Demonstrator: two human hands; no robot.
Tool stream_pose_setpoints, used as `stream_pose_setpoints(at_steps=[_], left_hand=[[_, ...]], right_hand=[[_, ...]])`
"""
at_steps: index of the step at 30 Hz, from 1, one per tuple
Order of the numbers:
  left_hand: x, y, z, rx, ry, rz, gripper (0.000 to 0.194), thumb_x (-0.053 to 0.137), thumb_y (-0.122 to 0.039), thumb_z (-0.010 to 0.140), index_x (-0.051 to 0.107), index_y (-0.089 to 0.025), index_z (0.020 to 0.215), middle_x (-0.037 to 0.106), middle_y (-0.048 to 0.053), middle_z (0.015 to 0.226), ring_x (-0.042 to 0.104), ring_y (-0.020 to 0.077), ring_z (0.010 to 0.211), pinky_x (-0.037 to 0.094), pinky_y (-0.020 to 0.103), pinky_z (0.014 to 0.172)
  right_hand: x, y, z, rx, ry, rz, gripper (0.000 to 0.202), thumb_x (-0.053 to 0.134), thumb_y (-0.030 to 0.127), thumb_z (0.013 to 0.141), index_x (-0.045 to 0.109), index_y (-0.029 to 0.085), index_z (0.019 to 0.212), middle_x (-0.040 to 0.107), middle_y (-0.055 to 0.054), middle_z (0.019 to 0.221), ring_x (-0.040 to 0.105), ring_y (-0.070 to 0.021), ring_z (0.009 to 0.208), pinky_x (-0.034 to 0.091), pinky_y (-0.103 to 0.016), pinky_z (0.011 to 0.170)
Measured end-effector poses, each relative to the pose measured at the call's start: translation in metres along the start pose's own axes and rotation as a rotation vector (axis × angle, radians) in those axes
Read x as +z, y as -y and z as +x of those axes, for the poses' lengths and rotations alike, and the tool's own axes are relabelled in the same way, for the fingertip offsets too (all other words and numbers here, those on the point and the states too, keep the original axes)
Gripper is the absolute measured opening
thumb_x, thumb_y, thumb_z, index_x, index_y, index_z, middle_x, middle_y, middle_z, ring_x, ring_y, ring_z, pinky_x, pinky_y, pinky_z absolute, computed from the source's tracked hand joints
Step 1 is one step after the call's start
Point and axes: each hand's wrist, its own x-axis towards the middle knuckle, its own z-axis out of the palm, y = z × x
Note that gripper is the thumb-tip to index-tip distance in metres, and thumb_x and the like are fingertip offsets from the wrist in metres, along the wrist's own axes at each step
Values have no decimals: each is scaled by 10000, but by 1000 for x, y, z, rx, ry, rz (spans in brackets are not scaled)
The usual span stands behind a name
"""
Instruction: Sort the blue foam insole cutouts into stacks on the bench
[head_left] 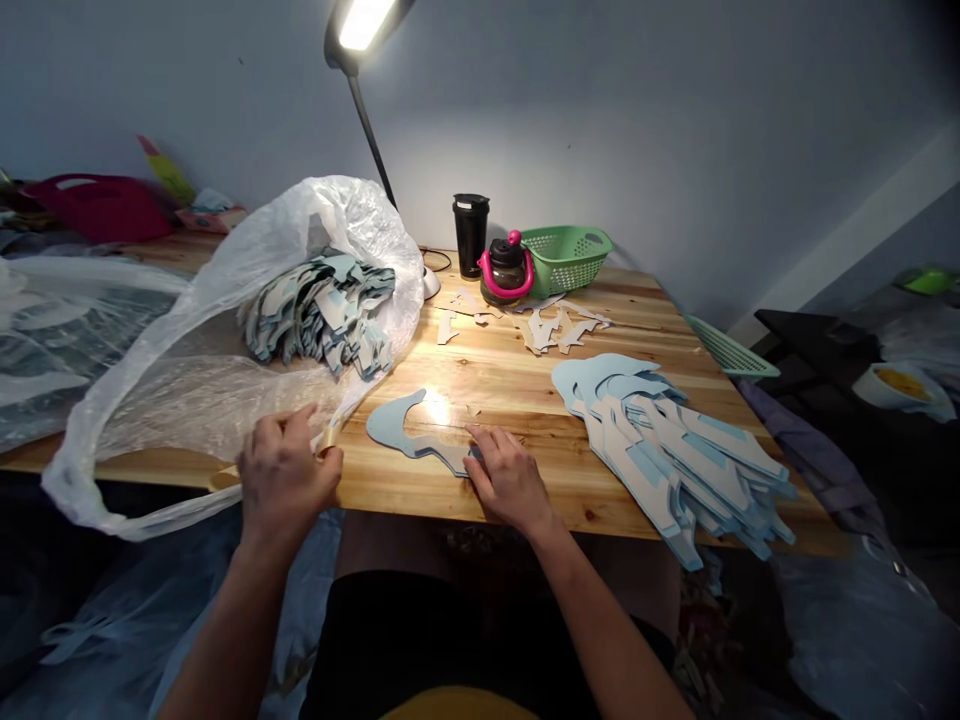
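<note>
Right hand [512, 478], lower centre: fingertips on one end of blue cutout [394, 424], pinch unclear. Left hand [283, 468], lower left, beside plastic bag [360, 205]; grip unclear. One cutout being handled; bundle [334, 310] bagged left of centre, stack [660, 440] loose right, scraps [546, 328] upper centre. Can't tell which is finished.

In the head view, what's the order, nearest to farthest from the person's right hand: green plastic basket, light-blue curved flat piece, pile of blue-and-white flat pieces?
From the right hand:
1. Light-blue curved flat piece: right at it, extending left.
2. Pile of blue-and-white flat pieces: to its right.
3. Green plastic basket: well beyond, slightly right.
</note>
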Motion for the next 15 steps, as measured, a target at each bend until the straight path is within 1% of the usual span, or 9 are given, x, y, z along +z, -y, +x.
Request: stream_pose_setpoints(at_steps=[1, 2, 3, 4, 5, 7, 9, 12, 15], left_hand=[[-2, -2, -3, 18, -34, 29, 614, 561, -273, 761, 589, -62, 1337, 577, 248, 1267, 573, 440, 1160, 483, 605, 980], [-2, -5, -6, 54, -46, 9, 652, 563, -279, 757, 567, -48, 1367, 554, 258, 1306, 552, 448, 1197, 473, 607, 998], [1, -9, -8, 104, -28, -50, 651, 562, -287, 765, 565, -55, 1372, 559, 245, 1313, 554, 431, 1208, 470, 587, 1016], [7, -13, -10, 156, 10, -127, 595, 560, -299, 781, 602, -80, 1332, 595, 213, 1274, 577, 399, 1186, 475, 557, 1023], [14, -18, -12, 194, 54, -200, 500, 564, -321, 800, 659, -116, 1247, 639, 174, 1200, 606, 366, 1137, 484, 529, 1017], [30, -29, -14, 216, 126, -292, 317, 585, -386, 837, 733, -173, 1019, 682, 124, 1055, 640, 329, 1036, 500, 501, 977], [43, -42, -18, 209, 140, -367, 252, 599, -403, 861, 725, -185, 864, 689, 111, 986, 655, 304, 964, 525, 466, 909], [46, -67, -30, 245, 78, -532, 163, 582, -302, 914, 681, -180, 872, 702, 87, 946, 680, 241, 903, 554, 369, 824], [39, -94, -45, 361, 3, -630, 109, 548, -198, 960, 656, -193, 958, 720, 72, 1024, 699, 198, 968, 558, 311, 876]], right_hand=[[0, 0, 0, -7, -6, 3, 423, 515, 281, 1006, 549, 151, 1407, 649, -131, 1143, 600, -286, 1047, 515, -408, 928], [1, 0, -1, -15, -13, 11, 422, 515, 280, 1005, 551, 148, 1404, 652, -132, 1144, 604, -287, 1043, 516, -412, 927], [1, 0, -2, -25, -25, 24, 416, 515, 275, 1004, 556, 148, 1398, 656, -133, 1139, 609, -285, 1036, 517, -413, 925], [2, -1, -2, -38, -43, 47, 400, 512, 266, 1003, 568, 149, 1381, 661, -132, 1132, 614, -281, 1028, 519, -410, 922], [2, -1, -3, -55, -68, 82, 374, 508, 253, 1001, 586, 150, 1352, 665, -131, 1124, 620, -274, 1024, 520, -404, 921], [2, -1, -5, -88, -130, 192, 300, 501, 221, 992, 635, 153, 1252, 677, -125, 1097, 633, -253, 1013, 522, -376, 914], [1, -1, -6, -90, -180, 325, 214, 515, 201, 974, 671, 164, 1116, 694, -105, 1028, 653, -222, 948, 529, -328, 852], [-1, -1, -5, -34, -193, 475, 116, 570, 211, 940, 682, 186, 955, 708, -60, 884, 657, -182, 795, 510, -278, 729], [-4, -1, -4, -9, -187, 543, 113, 601, 244, 920, 675, 195, 851, 703, -34, 798, 646, -170, 737, 483, -269, 697]])
